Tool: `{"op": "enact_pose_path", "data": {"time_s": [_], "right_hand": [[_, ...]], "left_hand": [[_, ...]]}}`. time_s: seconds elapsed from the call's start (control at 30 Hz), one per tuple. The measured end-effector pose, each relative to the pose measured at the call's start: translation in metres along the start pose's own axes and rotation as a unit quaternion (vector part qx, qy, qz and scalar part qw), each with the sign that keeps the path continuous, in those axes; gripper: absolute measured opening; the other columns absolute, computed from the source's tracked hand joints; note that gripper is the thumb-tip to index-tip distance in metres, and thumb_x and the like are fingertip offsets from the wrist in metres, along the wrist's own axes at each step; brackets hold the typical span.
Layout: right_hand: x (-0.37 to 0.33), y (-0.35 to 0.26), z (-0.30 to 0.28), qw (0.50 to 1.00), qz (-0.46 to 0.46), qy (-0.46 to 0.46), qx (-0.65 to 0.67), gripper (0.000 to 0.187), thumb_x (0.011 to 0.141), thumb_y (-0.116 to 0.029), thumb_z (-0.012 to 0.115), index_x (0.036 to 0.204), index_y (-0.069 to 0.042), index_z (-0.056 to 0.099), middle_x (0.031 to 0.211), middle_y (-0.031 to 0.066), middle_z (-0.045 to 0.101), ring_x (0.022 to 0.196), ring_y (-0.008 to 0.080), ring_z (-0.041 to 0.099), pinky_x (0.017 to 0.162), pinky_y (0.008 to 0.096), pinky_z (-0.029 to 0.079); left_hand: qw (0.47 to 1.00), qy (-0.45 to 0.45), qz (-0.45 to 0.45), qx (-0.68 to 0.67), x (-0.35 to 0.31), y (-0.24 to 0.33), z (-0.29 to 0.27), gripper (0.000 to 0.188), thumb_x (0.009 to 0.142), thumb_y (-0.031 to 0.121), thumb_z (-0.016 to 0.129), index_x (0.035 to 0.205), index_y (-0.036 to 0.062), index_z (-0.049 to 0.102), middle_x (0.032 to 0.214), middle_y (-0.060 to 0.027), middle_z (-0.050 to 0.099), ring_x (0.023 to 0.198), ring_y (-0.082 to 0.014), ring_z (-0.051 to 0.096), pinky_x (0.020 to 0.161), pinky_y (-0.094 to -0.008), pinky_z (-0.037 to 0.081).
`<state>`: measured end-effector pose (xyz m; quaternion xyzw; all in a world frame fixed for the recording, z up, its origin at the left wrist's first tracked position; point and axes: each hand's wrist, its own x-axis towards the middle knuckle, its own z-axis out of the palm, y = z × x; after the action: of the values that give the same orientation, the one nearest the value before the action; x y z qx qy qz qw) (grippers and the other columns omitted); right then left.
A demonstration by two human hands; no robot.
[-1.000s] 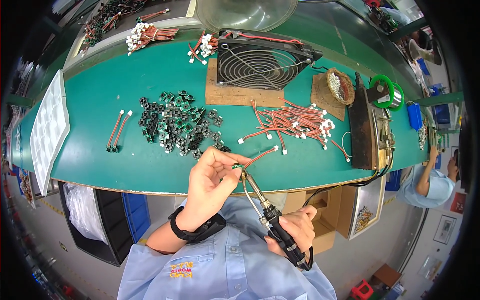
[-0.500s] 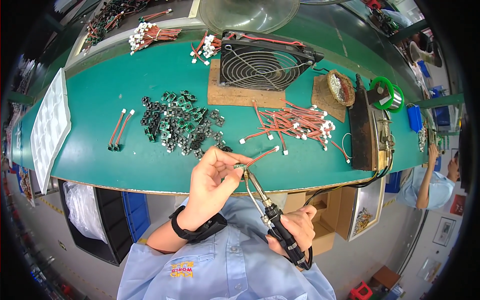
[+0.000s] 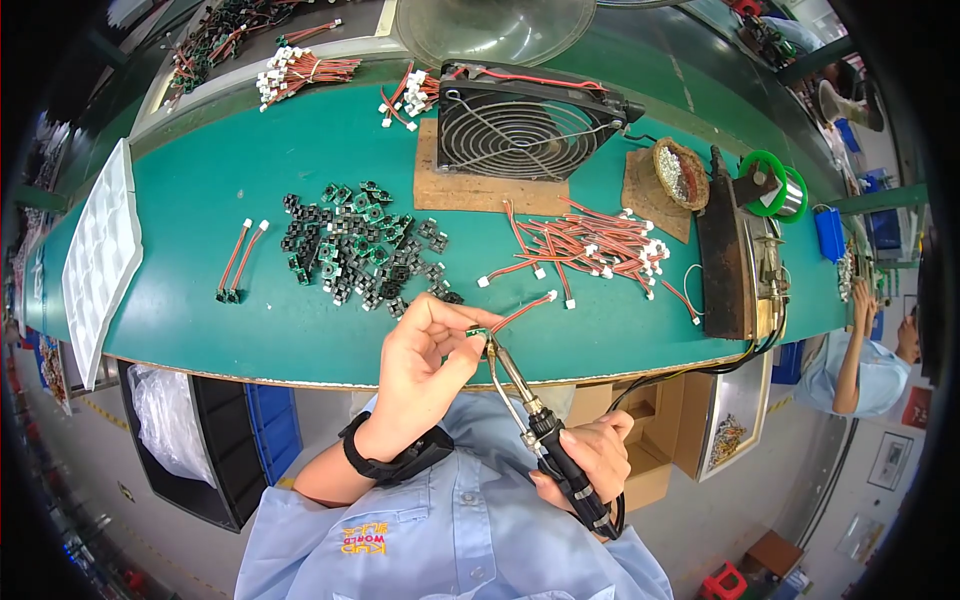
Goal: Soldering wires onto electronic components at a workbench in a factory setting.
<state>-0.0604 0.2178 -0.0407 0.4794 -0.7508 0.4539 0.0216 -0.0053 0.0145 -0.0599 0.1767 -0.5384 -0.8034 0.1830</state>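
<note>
Same pose as before, barely moved.
My left hand [image 3: 425, 365] pinches a small green board [image 3: 478, 333]; right hand [image 3: 588, 462] grips the black-handled soldering iron [image 3: 535, 420].

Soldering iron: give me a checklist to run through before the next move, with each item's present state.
1. Soldering iron firmly in the right hand: ok.
2. Small green board pinched in the left hand grip: ok.
3. Iron tip at the board: ok, they appear to touch.
4. Red wire lead seated on the board: cannot tell, too small.
5. Left fingertips away from the hot tip: not ok, very close.
6. Fan running: cannot tell.
</note>
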Motion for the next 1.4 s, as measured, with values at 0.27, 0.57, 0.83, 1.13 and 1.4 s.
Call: {"op": "enact_pose_path", "data": {"time_s": [0.27,0.57,0.83,1.13,1.4], "right_hand": [[0.001,-0.004,-0.006,1.0,0.006,-0.021,-0.008,0.052,0.059,-0.015,0.082,0.105,-0.006,0.059,0.081,0.0019,0.066,0.066,0.0147,0.059,0.067,0.0297,0.033],[0.003,0.003,-0.012,0.999,0.004,0.04,-0.01,0.047,0.065,-0.02,0.077,0.106,-0.005,0.059,0.079,0.0044,0.064,0.065,0.0161,0.059,0.069,0.0298,0.035],[0.056,0.052,-0.039,0.962,0.177,0.208,-0.015,0.046,0.082,-0.003,0.058,0.126,0.0,0.046,0.111,0.0061,0.053,0.09,0.0123,0.052,0.084,0.0245,0.041],[0.046,0.05,-0.034,0.957,0.197,0.214,0.008,0.045,0.077,-0.006,0.063,0.12,-0.002,0.051,0.102,0.0088,0.055,0.09,0.015,0.053,0.082,0.0274,0.041],[-0.007,-0.006,-0.018,0.995,-0.08,0.051,-0.021,0.046,0.069,-0.03,0.072,0.106,-0.008,0.055,0.077,0.008,0.058,0.062,0.0162,0.051,0.067,0.0375,0.032]], "left_hand": [[1.0,0.002,0.007,0.005,0.0,-0.001,0.0,0.012,0.084,-0.002,0.054,0.089,0.002,0.044,0.102,-0.0152,0.062,0.092,-0.012,0.056,0.078,-0.0275,0.046],[1.0,0.001,0.005,0.016,0.001,0.002,-0.002,0.013,0.083,-0.004,0.053,0.089,0.0029,0.044,0.102,-0.0154,0.062,0.088,-0.0103,0.055,0.076,-0.0261,0.046],[0.999,-0.013,-0.029,-0.026,0.003,0.003,-0.004,0.013,0.083,-0.005,0.052,0.089,0.0041,0.045,0.103,-0.0163,0.061,0.086,-0.0105,0.055,0.071,-0.0263,0.047],[0.992,-0.005,-0.074,-0.102,-0.013,0.02,0.005,0.009,0.084,0.004,0.053,0.086,0.0052,0.045,0.098,-0.0176,0.062,0.082,-0.014,0.058,0.067,-0.027,0.047],[1.0,0.003,-0.022,-0.016,-0.014,0.022,0.006,0.013,0.082,-0.004,0.052,0.088,0.004,0.044,0.101,-0.0157,0.062,0.079,-0.0084,0.053,0.069,-0.025,0.045]]}}
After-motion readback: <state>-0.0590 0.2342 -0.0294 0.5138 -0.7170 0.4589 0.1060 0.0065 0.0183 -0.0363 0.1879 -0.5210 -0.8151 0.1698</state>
